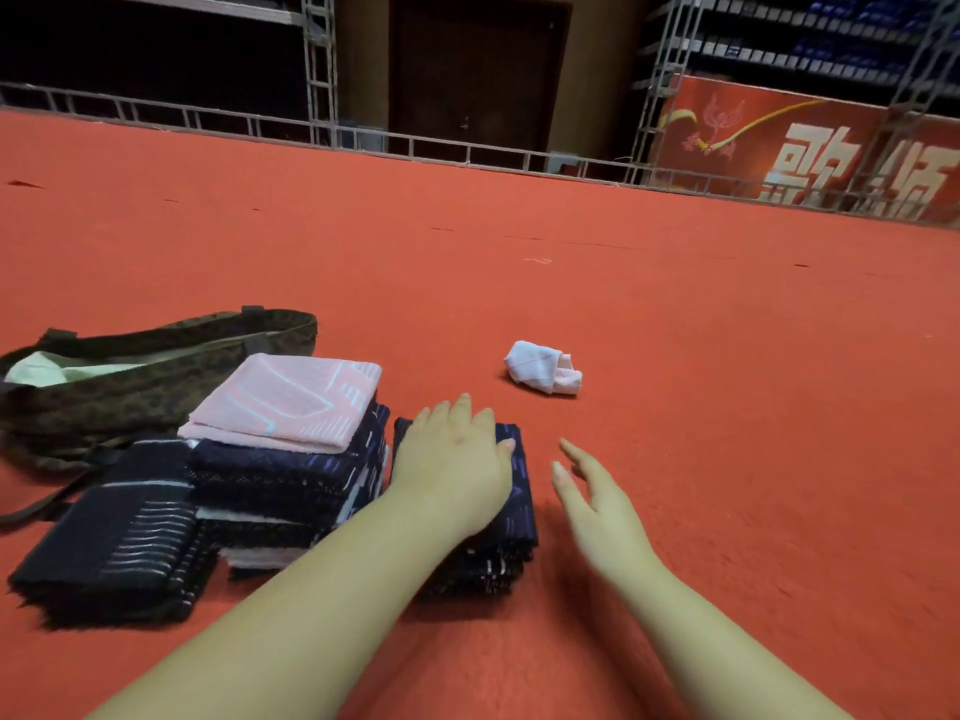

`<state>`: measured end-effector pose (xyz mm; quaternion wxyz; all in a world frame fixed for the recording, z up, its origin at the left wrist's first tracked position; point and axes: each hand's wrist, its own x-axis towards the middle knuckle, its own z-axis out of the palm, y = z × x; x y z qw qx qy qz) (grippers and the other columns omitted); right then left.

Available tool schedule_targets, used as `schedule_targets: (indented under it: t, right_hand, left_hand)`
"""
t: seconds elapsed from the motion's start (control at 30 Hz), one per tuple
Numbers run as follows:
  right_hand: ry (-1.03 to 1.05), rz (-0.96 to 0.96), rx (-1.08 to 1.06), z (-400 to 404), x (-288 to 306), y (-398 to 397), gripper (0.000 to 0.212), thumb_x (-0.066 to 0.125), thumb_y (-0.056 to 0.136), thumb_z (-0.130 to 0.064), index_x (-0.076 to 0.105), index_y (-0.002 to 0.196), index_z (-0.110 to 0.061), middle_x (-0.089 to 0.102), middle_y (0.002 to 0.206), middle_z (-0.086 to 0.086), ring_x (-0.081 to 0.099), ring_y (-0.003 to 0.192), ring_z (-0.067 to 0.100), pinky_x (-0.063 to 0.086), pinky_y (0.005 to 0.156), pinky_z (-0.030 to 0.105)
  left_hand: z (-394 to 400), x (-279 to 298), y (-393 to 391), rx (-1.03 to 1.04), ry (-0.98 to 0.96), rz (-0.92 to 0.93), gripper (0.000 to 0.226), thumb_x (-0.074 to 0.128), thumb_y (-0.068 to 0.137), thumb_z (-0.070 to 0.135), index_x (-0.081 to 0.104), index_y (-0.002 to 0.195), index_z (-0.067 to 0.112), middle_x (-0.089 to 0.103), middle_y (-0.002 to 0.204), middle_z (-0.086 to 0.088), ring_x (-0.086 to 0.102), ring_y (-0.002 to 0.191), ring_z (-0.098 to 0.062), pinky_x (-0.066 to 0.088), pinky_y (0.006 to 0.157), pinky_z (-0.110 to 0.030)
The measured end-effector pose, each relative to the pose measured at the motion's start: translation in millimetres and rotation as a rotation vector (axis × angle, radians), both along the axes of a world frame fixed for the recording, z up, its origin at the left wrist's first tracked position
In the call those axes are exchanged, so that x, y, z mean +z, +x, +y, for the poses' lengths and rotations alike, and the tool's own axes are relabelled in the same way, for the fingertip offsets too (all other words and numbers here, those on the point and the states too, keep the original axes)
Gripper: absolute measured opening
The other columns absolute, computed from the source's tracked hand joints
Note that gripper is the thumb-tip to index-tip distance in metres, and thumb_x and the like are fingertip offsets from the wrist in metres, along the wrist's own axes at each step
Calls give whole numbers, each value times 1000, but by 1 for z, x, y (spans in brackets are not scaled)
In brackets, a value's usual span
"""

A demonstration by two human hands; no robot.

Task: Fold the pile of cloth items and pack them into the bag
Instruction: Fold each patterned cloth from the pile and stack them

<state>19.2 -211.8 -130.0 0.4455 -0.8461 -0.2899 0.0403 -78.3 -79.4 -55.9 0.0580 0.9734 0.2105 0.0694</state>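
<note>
Nearest, centre frame: left hand (457,470) flat, fingers straight, pressing on folded navy towel (511,543), long axis running away from the viewer. Just right, right hand (597,504) hovering off the carpet, fingers loose, grasping nothing. Left of centre: stack of folded towels (280,480), pink towel (283,402) on top; dark striped pile (111,543) at lower left. Behind those, camouflage bag (145,366), mouth open. Beyond the fingertips, up and right: crumpled white cloth (543,367), right hand likely nearer. Red carpet (727,330) all around.
</note>
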Motion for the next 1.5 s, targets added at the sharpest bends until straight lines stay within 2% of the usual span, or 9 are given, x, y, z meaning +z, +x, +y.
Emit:
schedule_targets:
  t: [0.2, 0.37, 0.53, 0.73, 0.9, 1.13, 1.23, 1.3, 1.5]
  right_hand:
    - [-542, -134, 5, -20, -48, 26, 65, 35, 96, -54, 12, 151, -27, 6, 160, 1, 5, 147, 15, 3, 117, 30]
    - [-686, -211, 26, -7, -51, 58, 118, -16, 51, -84, 0, 153, -26, -6, 160, 1, -8, 147, 15, -5, 117, 35]
    - [-659, -198, 17, 15, -52, 100, 123, -13, 51, -87, -4, 153, -18, -11, 160, 2, -11, 146, 13, -6, 118, 37]
    - [-575, -155, -80, 41, -58, 157, 88, 24, 90, -68, -6, 152, -13, -8, 160, 6, -3, 147, 16, -1, 119, 35]
    - [-433, -130, -143, 59, -59, 201, 78, 31, 96, -55, -7, 152, -16, -5, 160, 5, -1, 147, 15, 2, 119, 33]
    - [-248, -151, -163, 75, -62, 227, 62, 43, 96, -43, 17, 150, -28, 11, 160, -2, 13, 146, 16, 10, 118, 38]
    - [-161, -149, -197, 75, -66, 230, 33, 51, 95, -36, 50, 126, -24, 42, 146, -1, 36, 135, 19, 23, 113, 41]
    - [-104, -168, -234, 73, -68, 230, 12, 55, 93, -32, 56, 96, -21, 63, 113, 2, 53, 112, 24, 36, 97, 39]
    - [68, -18, -294, 66, -58, 216, 16, 52, 94, -38, 49, 92, -22, 66, 89, -3, 62, 89, 25, 43, 70, 33]
  left_hand:
    - [-6, 9, 59, -60, -39, 92, 50, 30, 102, 37, 34, 144, 10, 23, 155, -14, 26, 140, -30, 17, 115, -38]
    - [5, 6, 118, -96, 40, 223, 51, 32, 100, 35, 29, 145, 10, 19, 155, -15, 24, 140, -31, 17, 115, -40]
    - [26, -12, 172, -189, 31, 357, 63, 39, 98, 41, 17, 150, 14, 4, 159, -15, 12, 144, -31, 17, 116, -42]
    - [60, -27, 219, -178, -57, 392, 76, 47, 96, 44, 1, 152, 22, -9, 159, -11, 8, 146, -28, 17, 117, -39]
    - [90, -34, 258, -227, -34, 323, 83, 52, 95, 41, -6, 151, 26, -16, 159, -8, -2, 147, -26, 12, 118, -39]
    - [100, -51, 304, -342, -27, 265, 79, 57, 89, 47, 14, 151, 25, 19, 158, -4, 14, 146, -24, 20, 116, -37]
    - [98, -52, 308, -344, 16, 206, 48, 54, 90, 49, 52, 131, 23, 56, 132, -5, 49, 121, -25, 39, 95, -32]
    - [94, -50, 303, -333, 69, 190, 39, 53, 91, 49, 65, 112, 18, 65, 113, -6, 56, 107, -26, 42, 82, -32]
    - [83, -32, 277, -269, -1, 153, 37, 59, 88, 40, 46, 60, 19, 53, 71, 0, 54, 86, -27, 33, 64, -28]
